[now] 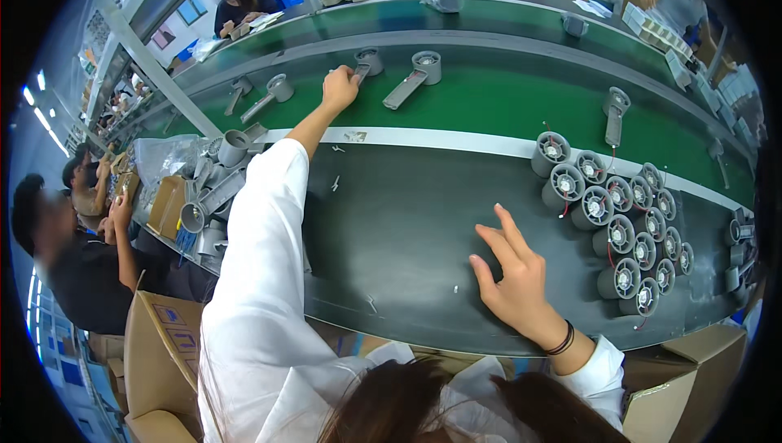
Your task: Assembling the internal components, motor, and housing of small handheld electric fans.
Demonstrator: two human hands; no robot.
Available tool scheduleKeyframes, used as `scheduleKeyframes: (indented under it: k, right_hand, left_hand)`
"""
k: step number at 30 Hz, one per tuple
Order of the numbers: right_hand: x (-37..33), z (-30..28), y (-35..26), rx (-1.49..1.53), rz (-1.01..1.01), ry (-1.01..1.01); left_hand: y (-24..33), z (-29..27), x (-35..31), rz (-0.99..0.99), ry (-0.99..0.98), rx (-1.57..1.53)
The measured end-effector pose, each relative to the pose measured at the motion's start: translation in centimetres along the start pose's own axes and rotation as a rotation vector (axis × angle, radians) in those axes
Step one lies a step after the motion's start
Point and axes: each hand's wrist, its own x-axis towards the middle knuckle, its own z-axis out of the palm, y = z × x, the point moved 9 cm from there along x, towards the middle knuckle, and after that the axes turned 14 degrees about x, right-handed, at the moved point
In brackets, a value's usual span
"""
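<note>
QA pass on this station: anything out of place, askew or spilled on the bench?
Nothing damaged or spilled. Small white scraps lie scattered on the dark worktop. The grey fan cylinders stand in a loose, uneven cluster. The left hand reaches onto the green belt at a grey handled part; right hand rests flat.

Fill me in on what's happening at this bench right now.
A person in a white coat sits at a factory line. The left hand stretches far out onto the green conveyor belt and touches a grey handled housing lying there; whether it grips it is unclear. The right hand rests open on the dark worktable, holding nothing, left of a cluster of grey cylindrical fan motors. Other workers sit along the line.
</note>
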Motion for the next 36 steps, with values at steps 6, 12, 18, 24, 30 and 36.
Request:
scheduleKeyframes:
  k: [6, 12, 18, 24, 30, 36]
  right_hand:
    - [0.1, 0.0, -0.7, -0.037, -0.045, 0.002]
    - [0.0, -0.1, -1.0, -0.068, -0.082, -0.024]
    - [0.0, 0.5, -2.4, -0.084, -0.146, -0.071]
    - [0.2, 0.4, -2.8, -0.098, -0.175, -0.058]
    - [0.1, -0.1, -2.6, -0.083, -0.183, -0.022]
    - [-0.1, -1.2, -2.8, -0.092, -0.214, 0.044]
  left_hand:
    - [0.1, -4.7, 0.6, 0.15, 0.009, 0.145]
    - [2.2, -12.1, -8.5, 0.476, -0.861, 0.253]
    - [-0.7, -16.8, -17.7, 0.364, -1.19, 0.495]
    - [-0.2, -15.0, -19.7, 0.688, -0.994, 0.368]
    - [0.3, -13.3, -20.8, 0.672, -1.036, 0.317]
    - [8.7, -19.8, -20.9, 0.8, -0.29, -0.285]
